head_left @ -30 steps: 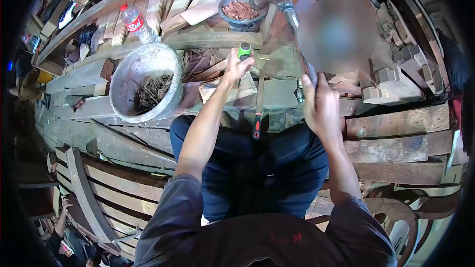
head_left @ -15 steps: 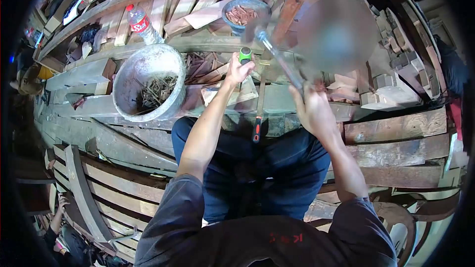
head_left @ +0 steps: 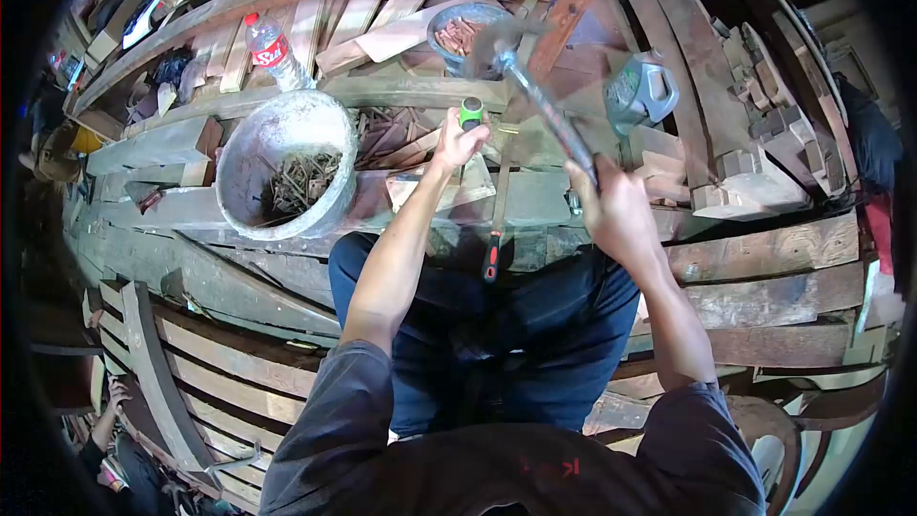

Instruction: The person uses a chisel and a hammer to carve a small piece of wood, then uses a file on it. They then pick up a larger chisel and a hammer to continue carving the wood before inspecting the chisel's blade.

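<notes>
My left hand is closed around a chisel with a green and black handle, held upright over a pale wood block; its blade is mostly hidden. In my right hand is the shaft of a hammer. The hammer's head is blurred by motion, raised above and to the right of the chisel's top, apart from it. A file with a red and black handle lies between the block and my knees, its handle pointing toward me.
A large whitish bucket holding wood scraps stands left. Behind it is a bottle with a red label. A blue-grey bowl of small wood pieces and a plastic jug sit farther back. Another person's hand shows lower left.
My right hand has shifted slightly right and down, and the hammer's head has moved slightly up and right. My left hand keeps its grip on the chisel.
</notes>
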Available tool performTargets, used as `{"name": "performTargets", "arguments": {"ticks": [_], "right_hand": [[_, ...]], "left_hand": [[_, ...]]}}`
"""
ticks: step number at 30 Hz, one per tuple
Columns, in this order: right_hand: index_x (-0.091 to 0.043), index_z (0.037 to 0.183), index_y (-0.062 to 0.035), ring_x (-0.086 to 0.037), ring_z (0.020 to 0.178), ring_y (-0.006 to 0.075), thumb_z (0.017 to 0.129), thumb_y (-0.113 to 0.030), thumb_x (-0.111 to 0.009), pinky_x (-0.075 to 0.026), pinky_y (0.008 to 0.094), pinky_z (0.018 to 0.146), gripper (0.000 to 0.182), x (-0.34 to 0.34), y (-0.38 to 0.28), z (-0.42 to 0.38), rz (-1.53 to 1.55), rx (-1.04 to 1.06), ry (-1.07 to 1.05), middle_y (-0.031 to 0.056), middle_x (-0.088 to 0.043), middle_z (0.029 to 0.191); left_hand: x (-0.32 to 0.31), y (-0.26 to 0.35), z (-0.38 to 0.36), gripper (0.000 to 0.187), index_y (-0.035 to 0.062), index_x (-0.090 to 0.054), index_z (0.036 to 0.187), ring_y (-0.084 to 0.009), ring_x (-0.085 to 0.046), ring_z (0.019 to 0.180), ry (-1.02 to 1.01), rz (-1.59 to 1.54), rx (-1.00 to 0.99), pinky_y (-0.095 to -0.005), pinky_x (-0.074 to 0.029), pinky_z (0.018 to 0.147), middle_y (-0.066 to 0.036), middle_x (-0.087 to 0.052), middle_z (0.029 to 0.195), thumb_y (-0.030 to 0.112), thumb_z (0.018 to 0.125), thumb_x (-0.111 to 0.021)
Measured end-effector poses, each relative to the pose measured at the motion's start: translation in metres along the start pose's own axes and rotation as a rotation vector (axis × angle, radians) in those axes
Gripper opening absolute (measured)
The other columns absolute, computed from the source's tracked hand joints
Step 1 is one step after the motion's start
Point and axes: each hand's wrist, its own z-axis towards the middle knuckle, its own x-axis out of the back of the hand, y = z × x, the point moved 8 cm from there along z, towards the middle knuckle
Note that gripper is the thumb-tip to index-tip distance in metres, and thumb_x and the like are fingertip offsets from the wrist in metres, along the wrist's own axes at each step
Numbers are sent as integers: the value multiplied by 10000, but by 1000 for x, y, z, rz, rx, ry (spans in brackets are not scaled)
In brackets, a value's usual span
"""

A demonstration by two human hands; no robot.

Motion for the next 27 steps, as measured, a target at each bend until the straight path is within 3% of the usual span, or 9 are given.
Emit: {"name": "performTargets", "arguments": {"ticks": [4,8,12,15,20,24,27], "right_hand": [[-558,878,41,-606,615,478,973,-317,-568,-453,525,504,370,6,-9,4,146,-122,57,284,-574,605],[-567,863,50,-605,623,485,966,-317,-577,-440,541,522,381,-26,15,-1,-40,54,-26,298,-572,626],[-564,848,51,-608,615,478,966,-291,-580,-447,528,522,363,15,-7,10,27,-67,37,287,-561,600],[-572,864,51,-610,611,473,967,-276,-580,-453,515,523,344,7,-4,5,163,-154,65,283,-561,594],[-560,847,44,-607,641,488,961,-305,-584,-460,530,548,369,-7,4,1,-55,90,-61,301,-561,607],[-560,865,41,-603,631,482,964,-297,-586,-459,525,537,353,17,-15,9,46,-86,-14,302,-559,608],[-554,860,34,-600,607,476,966,-290,-585,-458,515,515,343,3,-5,6,125,-102,65,294,-558,600]], "left_hand": [[-1,6,-1,226,20,-607,781,-89,-506,466,4,27,-89,-248,-392,438,-27,-590,579,227,733,-686],[1,4,-2,182,13,-608,781,-95,-522,466,-13,-56,-60,-253,-403,439,-42,-607,590,183,728,-649],[3,-1,-3,185,15,-606,774,-97,-521,460,12,-44,-27,-261,-407,444,-41,-605,576,190,730,-646],[1,1,-1,196,13,-603,782,-99,-520,461,-23,44,-52,-262,-408,446,-42,-603,574,196,732,-652],[-1,0,0,215,18,-590,766,-102,-515,458,-22,-4,-89,-271,-408,444,-38,-591,564,219,741,-660],[-8,7,-2,204,24,-585,717,-100,-504,455,19,14,-46,-259,-389,443,-33,-588,565,215,750,-651],[-9,8,-6,181,23,-587,698,-100,-504,455,29,31,-24,-259,-387,443,-33,-586,561,190,738,-642]]}}
